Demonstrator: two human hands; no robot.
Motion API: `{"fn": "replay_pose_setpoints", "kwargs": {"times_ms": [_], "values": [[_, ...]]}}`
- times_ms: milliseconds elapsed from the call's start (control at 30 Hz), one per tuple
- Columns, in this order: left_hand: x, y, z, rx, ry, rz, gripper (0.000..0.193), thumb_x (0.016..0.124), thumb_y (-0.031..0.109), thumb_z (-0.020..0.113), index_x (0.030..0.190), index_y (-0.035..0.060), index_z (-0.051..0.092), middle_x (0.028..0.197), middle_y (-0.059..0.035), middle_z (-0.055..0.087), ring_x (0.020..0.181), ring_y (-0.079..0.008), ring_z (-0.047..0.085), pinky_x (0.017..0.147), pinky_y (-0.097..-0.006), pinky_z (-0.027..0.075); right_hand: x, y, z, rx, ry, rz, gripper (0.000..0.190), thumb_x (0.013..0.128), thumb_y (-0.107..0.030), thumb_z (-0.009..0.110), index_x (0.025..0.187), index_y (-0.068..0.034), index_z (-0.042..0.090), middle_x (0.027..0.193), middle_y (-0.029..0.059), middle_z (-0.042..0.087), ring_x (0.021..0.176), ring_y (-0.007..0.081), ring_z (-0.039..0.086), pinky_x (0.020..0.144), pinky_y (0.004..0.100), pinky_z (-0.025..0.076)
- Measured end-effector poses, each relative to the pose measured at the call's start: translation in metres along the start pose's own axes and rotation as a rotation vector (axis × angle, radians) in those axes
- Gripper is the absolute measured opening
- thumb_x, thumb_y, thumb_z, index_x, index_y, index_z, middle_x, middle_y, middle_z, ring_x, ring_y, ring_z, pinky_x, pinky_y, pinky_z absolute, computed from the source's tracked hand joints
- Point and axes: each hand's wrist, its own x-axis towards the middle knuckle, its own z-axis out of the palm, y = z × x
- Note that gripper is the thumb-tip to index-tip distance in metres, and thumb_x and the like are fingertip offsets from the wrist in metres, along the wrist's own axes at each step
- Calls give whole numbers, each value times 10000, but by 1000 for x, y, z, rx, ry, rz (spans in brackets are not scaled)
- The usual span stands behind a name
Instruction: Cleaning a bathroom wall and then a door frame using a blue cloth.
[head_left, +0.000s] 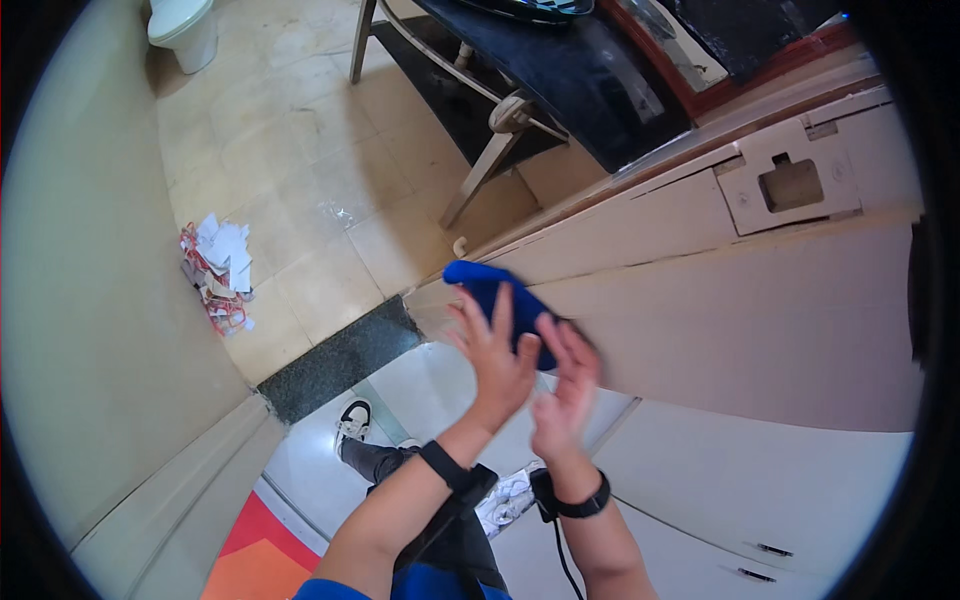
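A blue cloth (478, 274) is in front of the pale wall near the doorway, with its lower part hidden behind my fingers. My left hand (499, 364) is over the cloth with its fingers spread, and I cannot tell whether it touches it. Close beside it, my right hand (566, 397) is blurred, its fingers overlapping the cloth's right edge. Whether those fingers grip the cloth is unclear. Black straps circle both wrists, and a cable runs down from the right one.
A dark stone threshold (341, 367) crosses the doorway. Beyond it, paper scraps and red string (225, 270) lie on the tiles by the left wall. A black counter (570, 82) has a leg (480, 176) reaching the floor. White cabinets (720, 480) stand at lower right.
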Motion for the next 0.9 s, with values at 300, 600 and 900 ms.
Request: {"fn": "replay_pose_setpoints", "kwargs": {"times_ms": [300,600,900], "values": [[39,70,0,-242,91,561,676,811,610,421,1233,86,485,1393,-268,224,1305,-458,140,1033,-552,61,19,-61,-7,93,314,-173,799,816,-484,530,1306,45,186,1316,296,340,1251,356,338,1053,429,230],[21,11,4,-333,-77,248,748,870,568,325,1355,1,271,1422,-305,24,1328,-440,10,1025,-554,37,0,-12,2,79,68,-90,735,813,-339,569,1309,55,198,1324,294,328,1258,349,335,1050,415,219],[46,84,1,-270,112,485,848,774,714,324,1336,81,364,1447,-237,83,1336,-415,62,1024,-554,-13,19,-62,-11,87,132,-145,831,813,-507,499,1327,44,147,1352,265,311,1273,329,306,1057,412,207]]}}
